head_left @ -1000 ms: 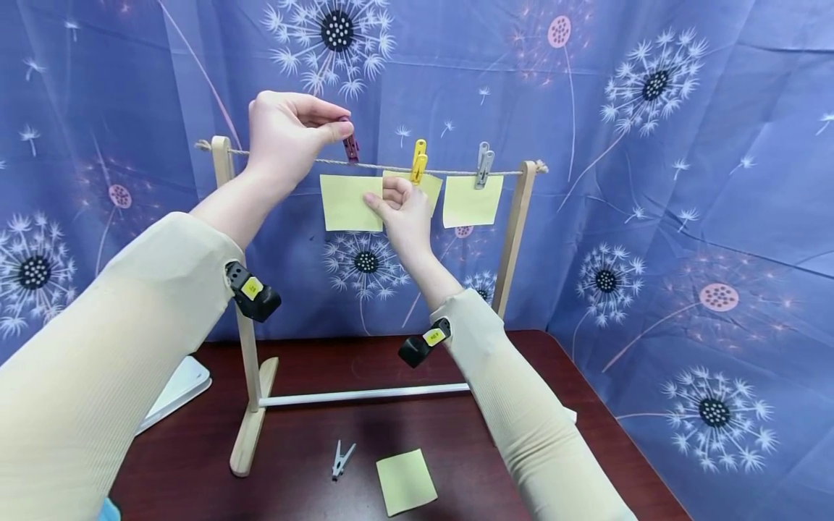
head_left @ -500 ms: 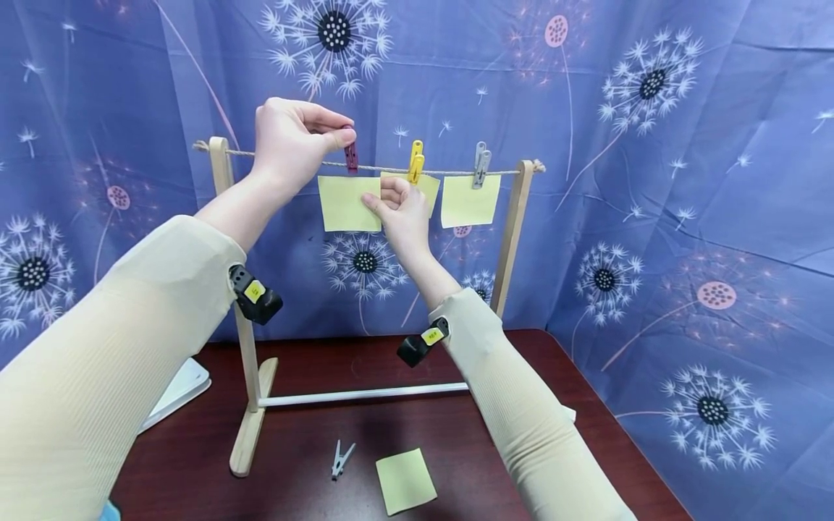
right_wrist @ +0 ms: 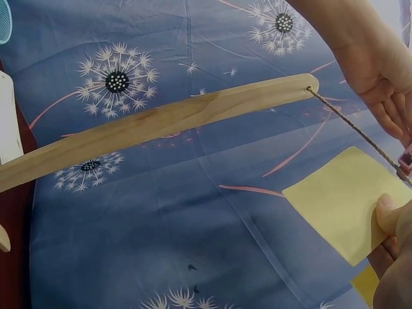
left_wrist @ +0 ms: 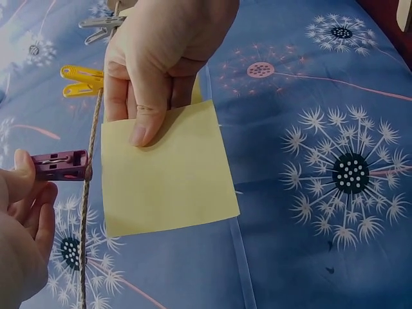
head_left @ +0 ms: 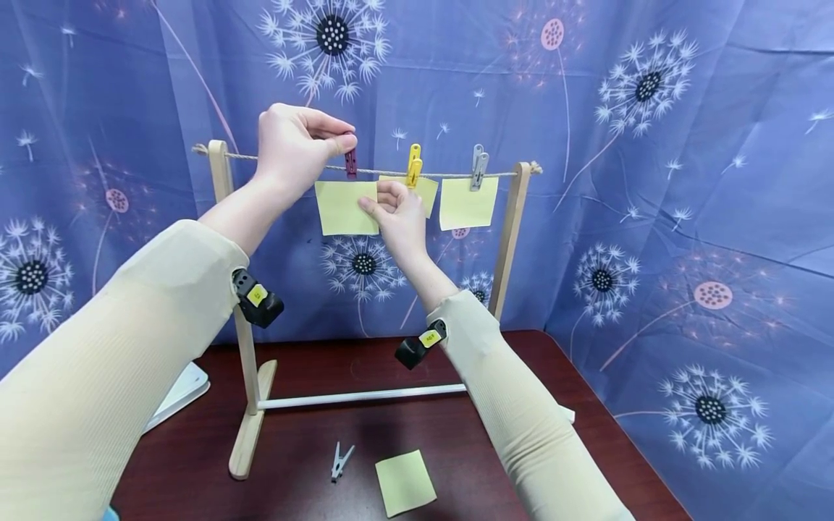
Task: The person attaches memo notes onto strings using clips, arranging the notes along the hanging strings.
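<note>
My left hand [head_left: 295, 148] pinches a dark red clothespin [head_left: 351, 163] from above, its tip at the rope [head_left: 378, 171]. In the left wrist view the clothespin [left_wrist: 61, 165] meets the rope [left_wrist: 92, 138] beside a yellow paper [left_wrist: 170, 177]. My right hand [head_left: 405, 224] holds that paper [head_left: 345, 208] by its right side between thumb and fingers, just below the rope. Right of it, a yellow clothespin [head_left: 414, 168] and a grey one [head_left: 478, 170] clip two other papers, one of them [head_left: 468, 204] in full view and the other partly behind my right hand.
Wooden posts [head_left: 511, 242] and a white crossbar [head_left: 365, 396] form the stand on the dark red table [head_left: 293, 441]. A light clothespin [head_left: 340, 463] and a yellow paper [head_left: 405, 483] lie in front. A white object [head_left: 179, 394] stands at the left; a patterned curtain hangs behind.
My left hand has lowered the dark red clothespin onto the rope line. The paper in my right hand sits slightly lower below the rope. The head view has shifted a little.
</note>
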The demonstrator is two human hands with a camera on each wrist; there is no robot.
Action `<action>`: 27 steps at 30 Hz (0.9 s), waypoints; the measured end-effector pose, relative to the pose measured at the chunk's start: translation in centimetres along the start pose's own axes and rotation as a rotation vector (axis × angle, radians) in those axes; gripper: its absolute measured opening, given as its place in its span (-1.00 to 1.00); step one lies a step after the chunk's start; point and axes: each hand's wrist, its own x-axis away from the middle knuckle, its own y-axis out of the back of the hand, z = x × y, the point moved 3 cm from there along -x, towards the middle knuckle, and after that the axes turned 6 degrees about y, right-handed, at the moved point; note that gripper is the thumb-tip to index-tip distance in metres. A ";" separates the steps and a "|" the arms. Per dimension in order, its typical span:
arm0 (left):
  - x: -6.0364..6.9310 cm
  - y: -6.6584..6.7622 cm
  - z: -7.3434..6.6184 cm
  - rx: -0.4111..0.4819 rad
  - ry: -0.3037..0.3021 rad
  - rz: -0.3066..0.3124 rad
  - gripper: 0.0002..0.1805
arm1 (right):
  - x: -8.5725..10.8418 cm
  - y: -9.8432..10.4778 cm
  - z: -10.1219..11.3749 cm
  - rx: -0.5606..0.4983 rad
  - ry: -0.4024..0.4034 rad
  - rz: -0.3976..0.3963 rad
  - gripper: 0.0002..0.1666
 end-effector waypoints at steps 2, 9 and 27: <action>0.0 0.0 0.0 -0.003 -0.008 -0.005 -0.74 | 0.1 0.0 0.0 -0.004 -0.005 -0.002 -0.64; -0.3 0.1 -0.2 -0.007 -0.012 -0.034 -0.75 | 0.2 0.0 -0.1 -0.011 -0.003 -0.007 -0.63; -0.7 -0.3 0.7 -0.095 0.054 0.061 -0.69 | 0.1 0.1 -0.1 0.008 0.003 0.001 -0.62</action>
